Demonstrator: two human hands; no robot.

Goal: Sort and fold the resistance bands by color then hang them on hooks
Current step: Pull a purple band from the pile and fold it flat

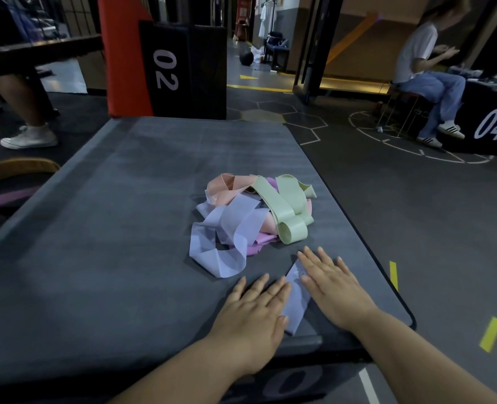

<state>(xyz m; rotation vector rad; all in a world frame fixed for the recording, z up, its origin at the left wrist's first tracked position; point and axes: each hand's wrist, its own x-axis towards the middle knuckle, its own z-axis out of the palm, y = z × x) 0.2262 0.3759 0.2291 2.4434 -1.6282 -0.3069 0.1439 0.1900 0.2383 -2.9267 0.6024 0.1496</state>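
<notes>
Nearest the camera, a folded lavender band (296,304) is pressed flat against the grey padded platform (110,228) by both hands: the left hand (253,313) is laid on its left side and the right hand (333,290) on its right, fingers straight and spread, with nothing gripped by either. This strip lies close to the platform's near edge and towards its right corner. Only this one band appears to have been folded, so the task is judged to be at an early stage. Just beyond the fingertips, the unsorted pile (250,217) is seen in a loose tangle: a long lavender band (226,234) is draped at the front, a pale green band (285,211) is coiled on the right, a peach band (226,188) is bunched at the back, and a pink band (263,240) is partly buried beneath. Sorting by colour, folding of the remaining bands and all hanging are judged to be left; no hooks can be seen. Wide bare surface is offered to the left of the pile for separate colour stacks, whereas little margin is left on the right, where the rounded edge drops to the floor marked with yellow tape (490,333). Beyond the far edge, a black box marked 02 (180,71) is stood, and a seated person (425,71) is well apart at the upper right.
</notes>
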